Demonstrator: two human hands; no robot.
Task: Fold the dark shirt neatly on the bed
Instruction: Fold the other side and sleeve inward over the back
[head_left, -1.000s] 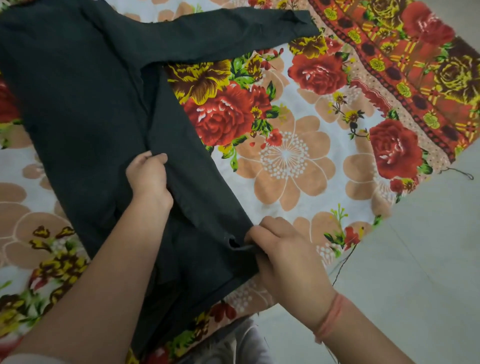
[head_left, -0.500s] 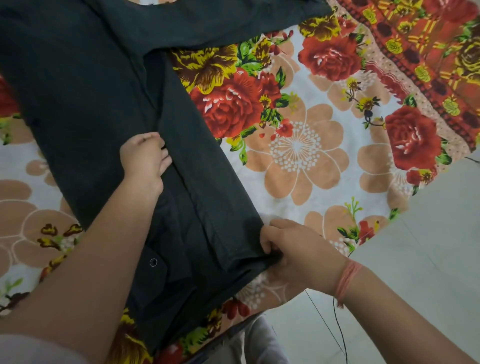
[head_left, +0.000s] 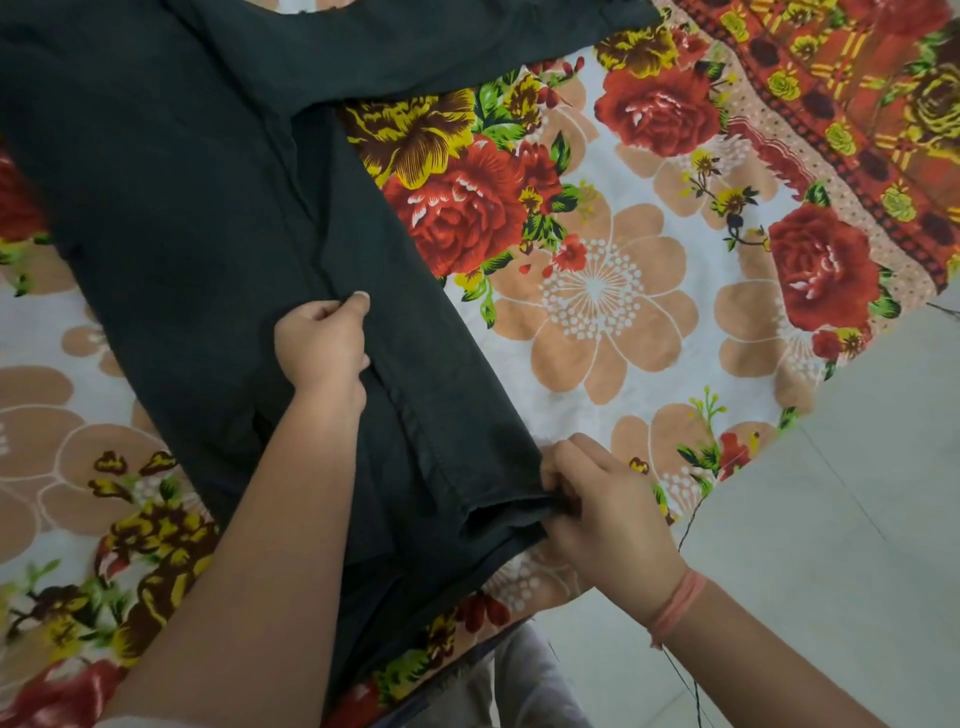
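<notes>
Shirt (head_left: 171, 171) side panel folded inward. Left hand (head_left: 323, 340) pinches the crease, right hand (head_left: 605, 506) fingers closed on hem corner (head_left: 511, 512) — tension evenly, align edges, then flatten.

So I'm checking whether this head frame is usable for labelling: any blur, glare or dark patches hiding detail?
Head view: light is soft and even, with no glare. The dark shirt reads nearly flat black, so its folds are faint. The left hand and right hand look slightly soft. The wide lens bends the floral bedsheet towards the edges.
</notes>
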